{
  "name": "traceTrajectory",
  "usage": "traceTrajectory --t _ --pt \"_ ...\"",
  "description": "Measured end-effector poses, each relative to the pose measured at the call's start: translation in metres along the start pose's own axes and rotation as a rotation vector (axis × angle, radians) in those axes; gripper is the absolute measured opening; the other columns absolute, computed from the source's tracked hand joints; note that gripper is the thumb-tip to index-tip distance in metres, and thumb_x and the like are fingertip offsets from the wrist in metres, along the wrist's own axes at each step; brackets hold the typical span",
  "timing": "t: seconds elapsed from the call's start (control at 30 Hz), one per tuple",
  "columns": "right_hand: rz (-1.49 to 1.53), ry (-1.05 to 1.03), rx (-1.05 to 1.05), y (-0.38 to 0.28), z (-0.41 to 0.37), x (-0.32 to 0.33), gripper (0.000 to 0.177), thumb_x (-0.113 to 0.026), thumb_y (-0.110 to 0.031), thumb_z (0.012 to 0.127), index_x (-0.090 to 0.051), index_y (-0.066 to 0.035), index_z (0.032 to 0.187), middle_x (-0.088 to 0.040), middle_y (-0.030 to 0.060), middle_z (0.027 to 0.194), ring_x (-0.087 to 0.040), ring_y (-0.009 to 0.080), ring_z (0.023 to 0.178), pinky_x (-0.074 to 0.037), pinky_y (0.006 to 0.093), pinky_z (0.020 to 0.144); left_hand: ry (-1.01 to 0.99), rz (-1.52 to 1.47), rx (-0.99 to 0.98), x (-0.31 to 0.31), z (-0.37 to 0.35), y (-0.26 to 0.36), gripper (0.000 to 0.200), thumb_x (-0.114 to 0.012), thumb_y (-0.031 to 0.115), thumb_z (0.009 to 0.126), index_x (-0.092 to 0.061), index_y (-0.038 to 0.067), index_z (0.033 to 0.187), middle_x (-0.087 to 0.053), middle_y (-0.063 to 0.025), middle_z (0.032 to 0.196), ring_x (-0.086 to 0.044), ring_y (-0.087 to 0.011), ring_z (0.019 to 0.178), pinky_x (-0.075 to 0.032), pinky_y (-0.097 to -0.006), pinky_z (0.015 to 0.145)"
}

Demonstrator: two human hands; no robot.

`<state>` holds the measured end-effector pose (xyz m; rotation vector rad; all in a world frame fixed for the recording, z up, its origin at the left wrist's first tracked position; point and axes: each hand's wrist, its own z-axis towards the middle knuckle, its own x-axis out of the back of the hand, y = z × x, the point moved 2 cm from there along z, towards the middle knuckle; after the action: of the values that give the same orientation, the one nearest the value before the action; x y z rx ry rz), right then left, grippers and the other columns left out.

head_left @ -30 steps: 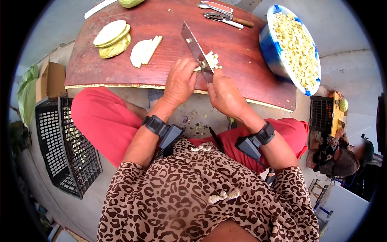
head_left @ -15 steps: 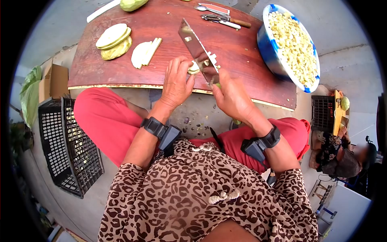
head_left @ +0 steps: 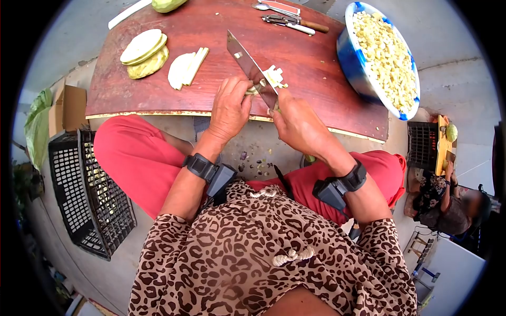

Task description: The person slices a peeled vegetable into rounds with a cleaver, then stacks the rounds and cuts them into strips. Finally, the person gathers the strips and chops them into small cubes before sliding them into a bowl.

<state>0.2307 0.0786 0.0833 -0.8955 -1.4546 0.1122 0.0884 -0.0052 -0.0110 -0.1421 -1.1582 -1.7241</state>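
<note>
My right hand (head_left: 301, 122) is wrapped round the handle of a cleaver (head_left: 246, 62), whose broad blade stands on edge over the red wooden table. My left hand (head_left: 230, 108) presses pale vegetable strips (head_left: 252, 90) against the board beside the blade, fingers curled; the strips are partly hidden by hand and blade. On the blade's right side lie small cut pieces (head_left: 275, 77), and a bit clings to the steel. Left of my hands rest a fan of cut strips (head_left: 184, 69) and a stack of pale round slices (head_left: 143, 48).
A blue-and-white basin (head_left: 348, 58) full of diced pieces stands at the table's right. Behind lie a peeler (head_left: 276, 20), a spoon (head_left: 261, 7) and a whole green vegetable (head_left: 167, 4). A black crate (head_left: 79, 179) is at left. Another person (head_left: 445, 210) sits at far right.
The cleaver and my right hand have shifted slightly left, towards my left hand. More cut pieces now show right of the blade. My left hand has hardly moved.
</note>
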Motion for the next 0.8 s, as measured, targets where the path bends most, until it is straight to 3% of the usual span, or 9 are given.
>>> traceTrajectory --t 0.27,0.57,0.8 --pt "-0.012 0.038 0.000 0.012 0.020 -0.021 0.017 -0.055 -0.004 0.089 -0.046 0.009 0.094 -0.062 0.0354 0.076 -0.063 0.0521 0.077 -0.049 0.0570 0.067 -0.014 -0.007 -0.007 0.000 0.001 0.002 0.028 -0.066 -0.004 0.076 -0.059 0.002 0.102 -0.059 -0.0133 0.103 -0.055 -0.0347 0.099 -0.046 -0.0435 0.085" --pt "0.107 0.131 0.001 0.027 0.016 -0.024 0.025 -0.059 -0.008 0.090 -0.043 0.008 0.101 -0.061 0.0348 0.074 -0.062 0.0528 0.075 -0.048 0.0570 0.067 0.059 0.055 -0.025 0.007 -0.001 0.008 0.042 -0.071 -0.001 0.074 -0.056 0.002 0.114 -0.053 -0.0182 0.122 -0.053 -0.0373 0.110 -0.044 -0.0445 0.093" --pt "0.066 0.058 0.008 0.004 0.005 -0.005 0.025 -0.058 -0.006 0.090 -0.044 0.009 0.104 -0.061 0.0347 0.074 -0.062 0.0522 0.075 -0.048 0.0566 0.067 0.037 0.073 0.012 0.007 -0.006 -0.002 0.037 -0.071 0.000 0.075 -0.056 0.002 0.109 -0.054 -0.0169 0.116 -0.053 -0.0363 0.108 -0.044 -0.0435 0.091"
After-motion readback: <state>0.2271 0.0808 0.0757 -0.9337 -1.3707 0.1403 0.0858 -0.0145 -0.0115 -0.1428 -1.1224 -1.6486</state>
